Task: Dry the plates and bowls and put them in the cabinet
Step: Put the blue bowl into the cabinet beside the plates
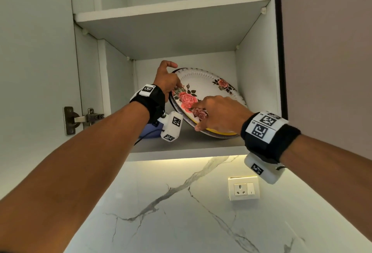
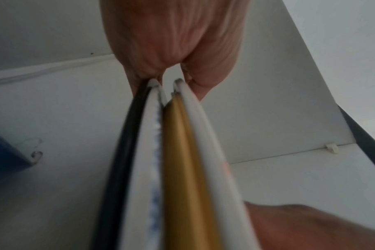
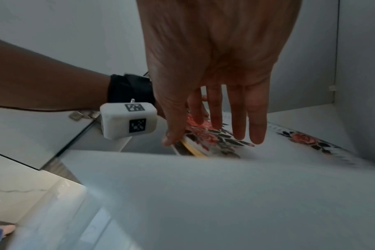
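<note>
A stack of plates stands tilted on the lower cabinet shelf, its low edge on the board. The front one is a white rose plate, also seen in the right wrist view. Edge on, a black, a white and a yellow plate lie behind it. My left hand pinches the stack's upper left rim, thumb and fingers on either side. My right hand lies with straight fingers on the rose plate's face, thumb at the lower rim.
A blue dish sits on the same shelf just left of the stack, behind my left wrist. An upper shelf roofs the compartment. The open door with its hinge is at the left. A wall socket is below.
</note>
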`<state>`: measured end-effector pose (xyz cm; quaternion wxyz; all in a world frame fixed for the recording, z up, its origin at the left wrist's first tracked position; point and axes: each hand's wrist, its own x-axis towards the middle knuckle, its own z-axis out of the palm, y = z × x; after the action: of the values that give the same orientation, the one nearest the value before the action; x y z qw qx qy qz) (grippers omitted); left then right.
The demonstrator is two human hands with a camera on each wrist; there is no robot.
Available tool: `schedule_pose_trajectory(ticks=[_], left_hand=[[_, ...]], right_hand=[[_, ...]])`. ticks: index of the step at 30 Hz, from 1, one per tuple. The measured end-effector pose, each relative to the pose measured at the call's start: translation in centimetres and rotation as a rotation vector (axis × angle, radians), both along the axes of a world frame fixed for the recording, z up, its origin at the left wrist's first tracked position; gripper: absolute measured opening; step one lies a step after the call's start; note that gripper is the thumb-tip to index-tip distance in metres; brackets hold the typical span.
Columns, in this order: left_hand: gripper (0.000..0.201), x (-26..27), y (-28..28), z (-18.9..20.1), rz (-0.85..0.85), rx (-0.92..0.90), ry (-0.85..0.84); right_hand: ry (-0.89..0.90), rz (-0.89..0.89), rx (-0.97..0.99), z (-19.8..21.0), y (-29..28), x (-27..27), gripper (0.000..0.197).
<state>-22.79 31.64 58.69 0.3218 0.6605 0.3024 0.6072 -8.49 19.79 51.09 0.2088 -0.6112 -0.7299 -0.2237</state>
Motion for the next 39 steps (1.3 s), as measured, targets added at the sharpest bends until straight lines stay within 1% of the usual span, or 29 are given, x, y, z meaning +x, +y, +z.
schedule_pose_trajectory(ticks=[2, 4, 6, 9, 11, 13, 16, 19, 23, 28, 34, 39], left_hand=[[0.062, 0.3, 0.7, 0.6, -0.004, 0.004, -0.024], [0.061, 0.6, 1.4, 1.0, -0.004, 0.019, -0.045], [0.057, 0.7, 2.0, 1.1, 0.003, 0.042, -0.043], [0.054, 0.6, 3.0, 1.1, 0.007, 0.074, -0.040], [0.053, 0.5, 3.6, 1.1, 0.014, 0.091, -0.052], [0.053, 0.5, 4.2, 1.1, 0.023, 0.106, -0.057], [0.052, 0.4, 4.7, 1.2, 0.012, 0.127, -0.059], [0.050, 0.1, 5.1, 1.3, -0.005, 0.145, -0.046], [0.049, -0.1, 6.2, 0.9, -0.035, 0.165, -0.050], [0.048, -0.3, 8.1, 0.3, -0.027, 0.144, -0.064], [0.046, 0.3, 8.9, 1.0, -0.003, 0.124, -0.027], [0.045, 1.1, 10.0, 1.4, 0.012, 0.105, -0.051]], right_hand=[[0.008, -0.003, -0.030, 0.5, 0.7, 0.2, 0.079], [0.002, -0.007, -0.095, 1.5, 1.2, 0.4, 0.085], [-0.055, -0.027, -0.166, 2.6, 1.8, 0.7, 0.080], [-0.176, -0.114, -0.279, 4.0, 2.5, 1.3, 0.067], [-0.230, -0.168, -0.368, 4.8, 2.7, 1.5, 0.066], [-0.258, -0.194, -0.410, 5.6, 2.7, 1.2, 0.065], [-0.286, -0.191, -0.423, 6.7, 3.1, 0.5, 0.060], [-0.278, -0.173, -0.430, 7.4, 3.8, 0.1, 0.057], [-0.253, -0.181, -0.465, 7.4, 4.9, 0.5, 0.062], [-0.227, -0.231, -0.509, 6.4, 6.5, 0.9, 0.072], [-0.215, -0.265, -0.506, 6.9, 8.2, 0.5, 0.074], [-0.189, -0.271, -0.502, 7.3, 8.8, 0.9, 0.076]])
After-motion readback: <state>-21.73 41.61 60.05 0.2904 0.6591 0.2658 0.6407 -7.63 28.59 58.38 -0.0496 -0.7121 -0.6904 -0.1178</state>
